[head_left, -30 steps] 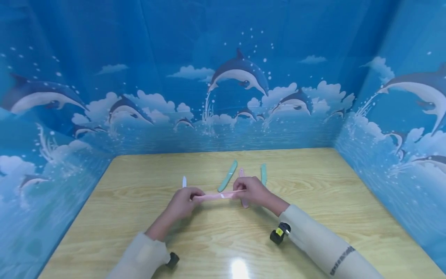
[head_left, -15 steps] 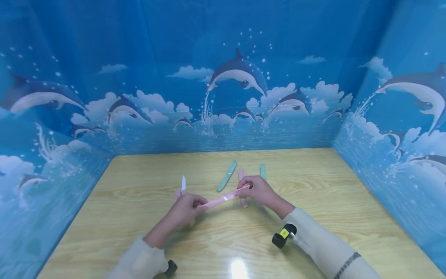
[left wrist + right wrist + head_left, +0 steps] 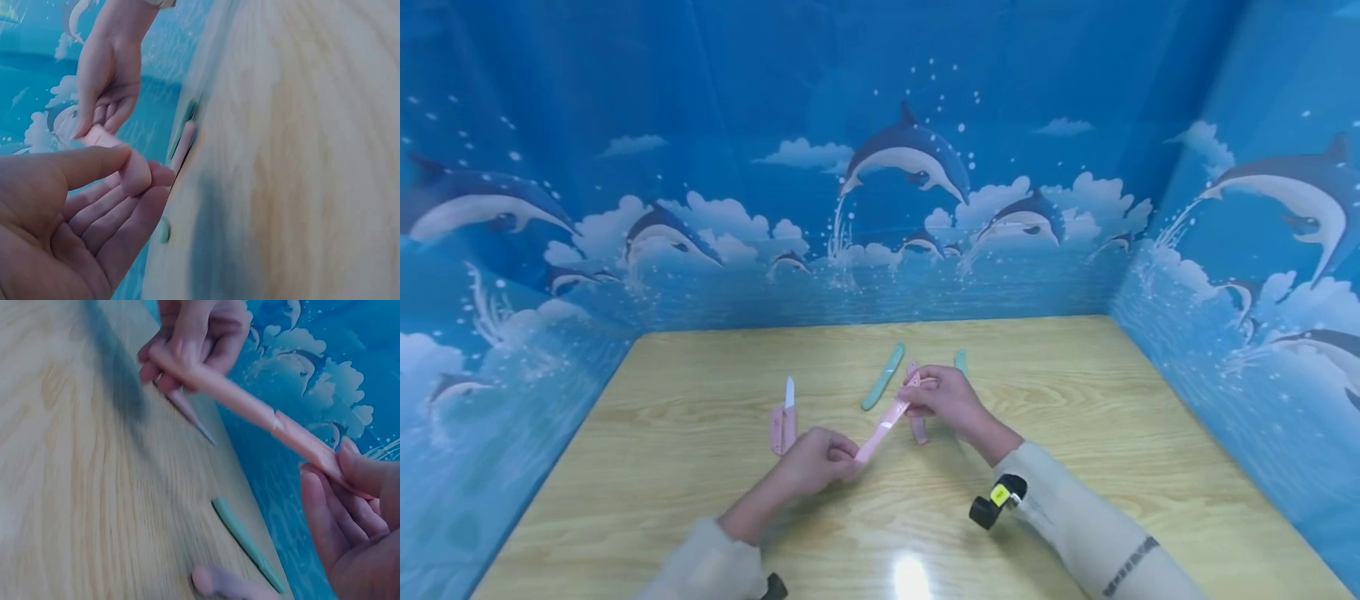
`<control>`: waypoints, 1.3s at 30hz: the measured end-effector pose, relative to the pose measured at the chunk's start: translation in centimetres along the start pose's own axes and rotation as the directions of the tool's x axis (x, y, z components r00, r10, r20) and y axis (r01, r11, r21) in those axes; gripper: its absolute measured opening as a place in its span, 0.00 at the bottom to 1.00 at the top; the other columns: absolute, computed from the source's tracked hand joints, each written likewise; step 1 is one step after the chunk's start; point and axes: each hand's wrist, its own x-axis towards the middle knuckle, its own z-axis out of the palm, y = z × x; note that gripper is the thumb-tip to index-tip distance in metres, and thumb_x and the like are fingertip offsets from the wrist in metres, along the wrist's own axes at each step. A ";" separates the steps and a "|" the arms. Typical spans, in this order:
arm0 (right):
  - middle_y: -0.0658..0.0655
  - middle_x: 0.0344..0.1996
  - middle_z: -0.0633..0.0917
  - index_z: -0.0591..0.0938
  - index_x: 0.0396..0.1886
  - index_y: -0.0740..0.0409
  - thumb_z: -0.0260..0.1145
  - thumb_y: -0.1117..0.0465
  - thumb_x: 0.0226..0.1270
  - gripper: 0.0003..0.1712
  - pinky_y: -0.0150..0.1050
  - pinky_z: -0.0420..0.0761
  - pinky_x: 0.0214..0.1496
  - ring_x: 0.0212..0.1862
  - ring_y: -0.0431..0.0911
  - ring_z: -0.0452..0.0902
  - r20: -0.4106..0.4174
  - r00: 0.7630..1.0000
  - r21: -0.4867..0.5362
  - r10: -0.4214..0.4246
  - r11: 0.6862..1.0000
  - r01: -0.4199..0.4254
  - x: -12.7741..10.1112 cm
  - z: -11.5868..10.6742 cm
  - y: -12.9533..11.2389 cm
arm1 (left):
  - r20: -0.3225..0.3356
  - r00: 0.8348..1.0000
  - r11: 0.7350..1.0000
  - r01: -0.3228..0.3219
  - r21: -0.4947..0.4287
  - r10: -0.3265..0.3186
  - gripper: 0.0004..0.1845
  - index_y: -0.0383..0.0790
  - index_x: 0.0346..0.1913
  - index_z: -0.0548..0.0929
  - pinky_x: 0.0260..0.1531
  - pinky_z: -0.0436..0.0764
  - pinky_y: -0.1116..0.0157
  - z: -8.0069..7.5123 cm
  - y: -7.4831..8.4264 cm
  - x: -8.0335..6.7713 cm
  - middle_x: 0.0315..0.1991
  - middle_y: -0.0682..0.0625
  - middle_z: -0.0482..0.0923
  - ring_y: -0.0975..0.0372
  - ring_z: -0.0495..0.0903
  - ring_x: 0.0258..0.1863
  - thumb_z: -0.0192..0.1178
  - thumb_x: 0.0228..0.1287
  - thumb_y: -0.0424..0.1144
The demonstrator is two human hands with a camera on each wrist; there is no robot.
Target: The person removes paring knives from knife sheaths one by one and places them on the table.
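Currently, the head view shows a slim pink piece [image 3: 880, 432] held aslant above the table [image 3: 700, 400]. The left hand [image 3: 820, 462] reaches in from the near left, pinching its near end; the right hand [image 3: 946, 398] pinches its far end. Left of the slim pink piece, a bare-bladed knife [image 3: 789, 427] lies beside a pink sheath [image 3: 776, 429]. Beyond it lies a green strip [image 3: 883, 377]; to its right, a pink strip [image 3: 919, 432] and a second green strip [image 3: 961, 360] sit partly behind the right hand.

In the left wrist view, the left thumb presses the slim pink piece from above, fingers lying together beneath it.

The right wrist view shows the right grip likewise: thumb over the slim pink piece, bent fingers under it. A seam crosses it between both grips.
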 end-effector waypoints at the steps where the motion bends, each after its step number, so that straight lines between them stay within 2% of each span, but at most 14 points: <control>1: 0.61 0.33 0.88 0.81 0.42 0.68 0.70 0.66 0.62 0.12 0.40 0.87 0.39 0.32 0.47 0.86 -0.009 1.000 0.017 0.004 1.000 -0.004 0.1 0.2 -0.1 | 0.004 1.000 1.000 0.007 -0.026 -0.007 0.08 0.31 0.39 0.85 0.24 0.83 0.66 0.2 0.0 0.1 0.28 0.48 0.85 0.63 0.80 0.24 0.67 0.55 0.30; 6: 0.63 0.37 0.87 0.82 0.45 0.70 0.66 0.65 0.66 0.13 0.40 0.86 0.43 0.37 0.48 0.87 -0.010 1.000 0.127 0.024 0.992 -0.022 0.3 1.1 -0.6 | 0.038 0.999 0.990 0.028 -0.141 -0.023 0.10 0.29 0.39 0.84 0.27 0.84 0.66 1.4 0.0 0.4 0.28 0.46 0.85 0.63 0.81 0.24 0.67 0.52 0.29; 11: 0.63 0.42 0.87 0.80 0.52 0.69 0.64 0.65 0.68 0.16 0.40 0.85 0.46 0.41 0.49 0.86 0.049 0.999 0.175 0.016 0.984 -0.024 0.1 2.1 -1.0 | 0.073 0.996 0.977 0.059 -0.204 -0.045 0.11 0.28 0.40 0.83 0.32 0.86 0.64 2.2 0.0 0.2 0.29 0.44 0.86 0.61 0.84 0.27 0.67 0.54 0.29; 21: 0.62 0.41 0.87 0.79 0.53 0.71 0.67 0.62 0.66 0.21 0.44 0.85 0.46 0.40 0.49 0.87 0.087 0.996 0.124 -0.005 0.992 -0.006 -0.1 3.0 -0.8 | 0.124 0.992 0.969 0.063 -0.239 -0.034 0.08 0.31 0.37 0.85 0.33 0.86 0.64 3.3 -0.2 0.1 0.28 0.45 0.86 0.61 0.84 0.27 0.68 0.56 0.31; 27: 0.62 0.42 0.87 0.80 0.52 0.70 0.67 0.63 0.66 0.19 0.40 0.86 0.43 0.39 0.49 0.87 0.093 0.996 0.140 0.004 0.990 -0.017 0.0 3.6 -1.1 | 0.123 0.991 0.961 0.084 -0.262 -0.053 0.08 0.30 0.37 0.84 0.34 0.87 0.63 3.1 -0.1 -0.2 0.29 0.43 0.86 0.60 0.84 0.27 0.68 0.56 0.31; 39: 0.64 0.42 0.87 0.78 0.52 0.73 0.66 0.65 0.66 0.19 0.40 0.86 0.44 0.40 0.50 0.87 0.097 0.995 0.152 -0.002 0.988 -0.013 0.1 4.0 -1.0 | 0.140 0.989 0.953 0.083 -0.290 -0.044 0.08 0.30 0.38 0.84 0.35 0.87 0.61 2.8 -0.3 -0.3 0.30 0.43 0.86 0.59 0.85 0.28 0.68 0.57 0.32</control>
